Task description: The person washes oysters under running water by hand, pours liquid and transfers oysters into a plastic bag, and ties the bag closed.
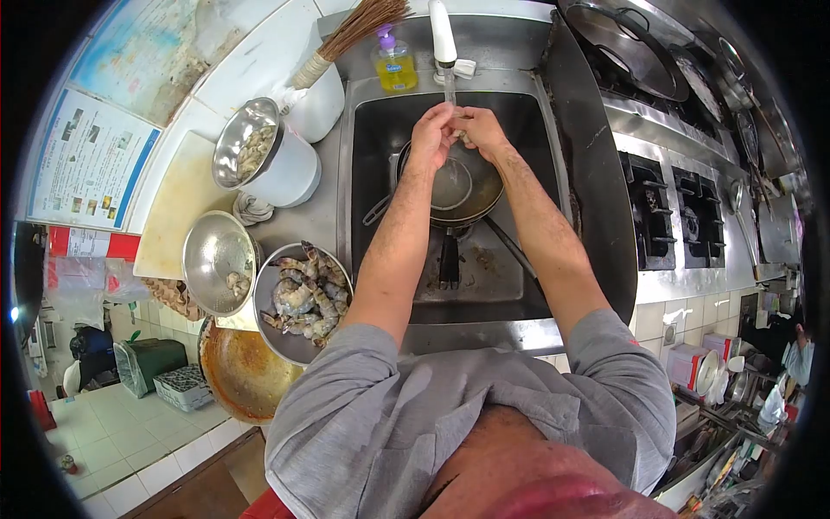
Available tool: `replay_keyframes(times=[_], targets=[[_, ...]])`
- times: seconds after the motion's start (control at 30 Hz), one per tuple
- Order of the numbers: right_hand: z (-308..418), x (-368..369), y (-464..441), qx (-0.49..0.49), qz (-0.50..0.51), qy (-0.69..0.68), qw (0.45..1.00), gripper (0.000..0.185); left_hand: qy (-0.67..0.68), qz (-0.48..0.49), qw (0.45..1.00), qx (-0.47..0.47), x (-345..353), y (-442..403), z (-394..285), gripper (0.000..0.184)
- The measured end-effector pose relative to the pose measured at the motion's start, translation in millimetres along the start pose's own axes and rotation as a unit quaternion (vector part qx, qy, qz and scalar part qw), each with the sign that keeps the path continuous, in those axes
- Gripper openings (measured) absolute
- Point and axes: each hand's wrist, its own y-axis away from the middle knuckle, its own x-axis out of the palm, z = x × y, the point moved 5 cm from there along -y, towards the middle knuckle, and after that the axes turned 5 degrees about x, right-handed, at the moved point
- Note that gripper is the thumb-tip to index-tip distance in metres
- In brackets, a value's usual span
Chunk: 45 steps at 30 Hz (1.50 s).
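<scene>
Both my hands are together under the running water of the white faucet (443, 39), above the dark sink (484, 311). My left hand (432, 136) has its fingers bent inward and pressed together. My right hand (481, 131) meets it, closed around a small pale piece (463, 138) that looks like shrimp. Below them a round strainer (450, 184) lies over a pan (486, 197) in the sink. To the left stand a bowl of unpeeled shrimp (303, 298), a steel colander (203, 259) with a small pale piece in it, and a tilted steel bowl (226, 143) of pale pieces.
A yellow soap bottle (397, 67) and a straw brush (346, 39) stand behind the sink. A white tub (294, 173) supports the tilted bowl. A large stained pan (229, 372) is at the lower left. Stove burners (687, 208) lie beyond the sink's right wall.
</scene>
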Motion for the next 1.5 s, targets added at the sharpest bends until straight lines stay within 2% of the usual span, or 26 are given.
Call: replay_keyframes(times=[0.07, 0.13, 0.2, 0.27, 0.3, 0.37, 0.43, 0.47, 0.53, 0.57, 0.63, 0.77, 0.83, 0.87, 0.97, 1.0, 1.07, 1.1, 1.13, 1.23, 1.33, 1.4, 1.5], targets=[[-1, -1, -1, -0.029, -0.037, 0.095, 0.994, 0.012, -0.001, 0.014, 1.0, 0.002, -1, 0, -1, 0.019], [0, 0, 3, -0.056, -0.063, 0.124, 0.989, 0.011, -0.003, 0.039, 0.998, -0.041, -2, 3, -1, 0.019], [2, 2, 9, -0.084, -0.086, 0.154, 0.981, 0.01, -0.024, 0.019, 0.999, -0.045, -7, 8, -1, 0.019], [-3, 4, 14, -0.009, -0.029, 0.048, 0.998, 0.01, -0.046, 0.002, 0.998, -0.047, -10, 12, -2, 0.02], [-6, 2, 14, -0.009, -0.028, 0.049, 0.998, 0.01, -0.079, -0.023, 0.996, -0.036, -13, 14, -4, 0.022], [-11, 2, 12, 0.003, 0.04, -0.077, 0.996, 0.012, -0.111, -0.049, 0.992, -0.023, -15, 17, -8, 0.024], [-10, 2, 17, 0.014, 0.041, -0.094, 0.995, 0.014, -0.125, -0.062, 0.989, 0.039, -4, 27, -21, 0.029], [-11, 2, 20, 0.025, 0.04, -0.112, 0.993, 0.015, -0.124, -0.064, 0.99, 0.039, 0, 32, -25, 0.029], [-9, 6, 28, 0.033, 0.055, -0.118, 0.991, 0.017, -0.17, 0.044, 0.984, -0.007, 13, 39, -23, 0.033], [-9, 10, 33, 0.039, 0.069, -0.125, 0.989, 0.018, -0.168, 0.042, 0.985, -0.007, 14, 44, -26, 0.033], [-17, 11, 33, 0.045, 0.071, -0.148, 0.985, 0.018, -0.209, 0.098, 0.973, -0.004, 17, 47, -26, 0.031], [-20, 19, 43, 0.04, 0.095, -0.228, 0.968, 0.015, -0.228, 0.087, 0.969, 0.037, 8, 48, -29, 0.027], [-13, 31, 55, 0.026, 0.119, -0.21, 0.97, 0.014, -0.318, 0.049, 0.943, 0.087, 0, 50, -39, 0.026], [-10, 39, 62, 0.011, 0.141, -0.194, 0.971, 0.014, -0.317, 0.045, 0.943, 0.088, -3, 51, -43, 0.026], [-9, 52, 62, 0.003, 0.203, -0.199, 0.959, 0.016, -0.443, 0.019, 0.879, 0.177, -6, 60, -70, 0.023], [-7, 60, 61, 0.006, 0.209, -0.197, 0.958, 0.016, -0.444, 0.012, 0.878, 0.179, -8, 63, -79, 0.023], [-2, 75, 58, 0.011, 0.192, -0.207, 0.959, 0.017, -0.494, 0.01, 0.836, 0.237, -10, 72, -103, 0.023], [6, 86, 61, 0.006, 0.168, -0.182, 0.969, 0.019, -0.476, 0.006, 0.845, 0.244, -12, 77, -117, 0.024], [11, 99, 59, 0.006, 0.176, -0.181, 0.968, 0.019, -0.492, -0.006, 0.83, 0.262, -11, 88, -135, 0.022], [37, 146, 55, -0.025, 0.209, -0.175, 0.962, 0.022, -0.408, -0.047, 0.874, 0.26, -29, 98, -184, 0.019], [56, 198, 37, -0.032, 0.268, -0.196, 0.943, 0.024, -0.347, -0.094, 0.883, 0.301, -50, 115, -237, 0.019], [68, 229, 32, -0.035, 0.289, -0.206, 0.934, 0.025, -0.344, -0.126, 0.872, 0.326, -68, 125, -264, 0.019], [83, 270, 28, -0.051, 0.278, -0.154, 0.947, 0.029, -0.442, -0.211, 0.796, 0.355, -100, 133, -300, 0.02]])
